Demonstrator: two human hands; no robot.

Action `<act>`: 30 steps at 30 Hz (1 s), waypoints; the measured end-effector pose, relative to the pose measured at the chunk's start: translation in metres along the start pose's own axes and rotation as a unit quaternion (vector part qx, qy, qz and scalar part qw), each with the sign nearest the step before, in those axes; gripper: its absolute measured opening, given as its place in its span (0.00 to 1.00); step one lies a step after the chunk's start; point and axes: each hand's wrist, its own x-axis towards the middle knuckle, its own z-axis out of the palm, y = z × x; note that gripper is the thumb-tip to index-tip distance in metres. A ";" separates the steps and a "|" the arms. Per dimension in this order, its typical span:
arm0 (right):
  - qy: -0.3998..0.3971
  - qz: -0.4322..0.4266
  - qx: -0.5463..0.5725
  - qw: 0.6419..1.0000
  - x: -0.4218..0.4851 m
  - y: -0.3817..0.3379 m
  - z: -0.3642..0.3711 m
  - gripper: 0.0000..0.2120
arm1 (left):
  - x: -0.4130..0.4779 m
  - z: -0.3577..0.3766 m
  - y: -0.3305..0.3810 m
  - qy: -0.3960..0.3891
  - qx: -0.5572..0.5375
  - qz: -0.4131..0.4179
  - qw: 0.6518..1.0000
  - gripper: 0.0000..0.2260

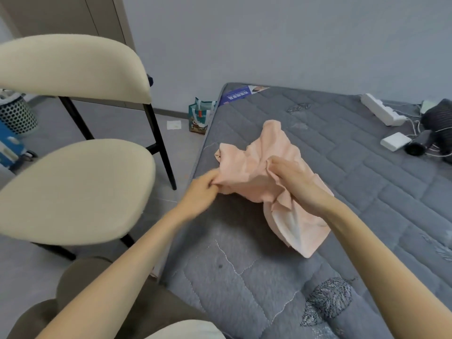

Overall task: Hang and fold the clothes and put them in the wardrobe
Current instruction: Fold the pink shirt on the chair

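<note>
A crumpled pale pink garment (247, 167) is held just above the grey quilted mattress (367, 192), near its left edge. My left hand (199, 195) pinches the garment's left edge with curled fingers. My right hand (293, 178) grips a bunch of the cloth at its middle, and a loose pink end with a white lining hangs down below that hand. A beige wardrobe (73, 15) stands in the far left corner, partly hidden by the chair.
A cream chair (73, 189) with black legs stands close on the left. On the floor are a small printed bag (199, 116), a mesh bin (17, 113) and a blue item. At the mattress's far right lie a white power strip (381, 112), cables, a white adapter and dark objects.
</note>
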 end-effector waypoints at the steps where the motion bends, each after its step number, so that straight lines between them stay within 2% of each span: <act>1: -0.001 -0.027 -0.077 0.997 0.001 -0.001 0.001 0.15 | 0.002 -0.013 0.003 0.021 -0.003 0.000 1.000 0.09; 4: -0.013 -0.099 -0.250 0.963 0.008 -0.008 0.009 0.16 | 0.001 -0.057 0.017 0.053 0.033 0.025 0.998 0.08; 7: 0.026 -0.198 -0.305 0.931 0.023 -0.028 0.020 0.11 | -0.015 -0.105 0.033 0.133 0.093 0.056 0.985 0.11; 9: 0.062 -0.239 -0.329 0.911 0.030 -0.051 0.030 0.15 | -0.033 -0.135 0.040 0.177 0.178 0.084 0.964 0.15; 11: 0.065 -0.285 -0.300 0.908 0.033 -0.082 0.042 0.16 | -0.051 -0.163 0.046 0.230 0.228 0.098 0.941 0.20; 13: 0.034 -0.318 -0.226 0.920 0.028 -0.117 0.057 0.15 | -0.069 -0.189 0.052 0.296 0.230 0.094 0.922 0.24; 16: 0.014 -0.376 -0.142 0.916 0.018 -0.172 0.078 0.19 | -0.097 -0.234 0.059 0.382 0.214 0.078 0.895 0.25; 21: 0.026 -0.466 -0.050 0.883 0.014 -0.243 0.111 0.15 | -0.147 -0.300 0.056 0.483 0.168 0.006 0.860 0.21; 26: 0.065 -0.483 -0.014 0.873 0.018 -0.270 0.133 0.16 | -0.190 -0.332 0.041 0.552 0.152 -0.110 0.812 0.18; 28: 0.066 -0.484 -0.033 0.872 0.023 -0.269 0.140 0.15 | -0.200 -0.337 0.043 0.582 0.153 -0.106 0.792 0.17; 30: 0.084 -0.500 -0.043 0.861 0.025 -0.270 0.146 0.13 | -0.207 -0.342 0.052 0.625 0.160 -0.056 0.762 0.14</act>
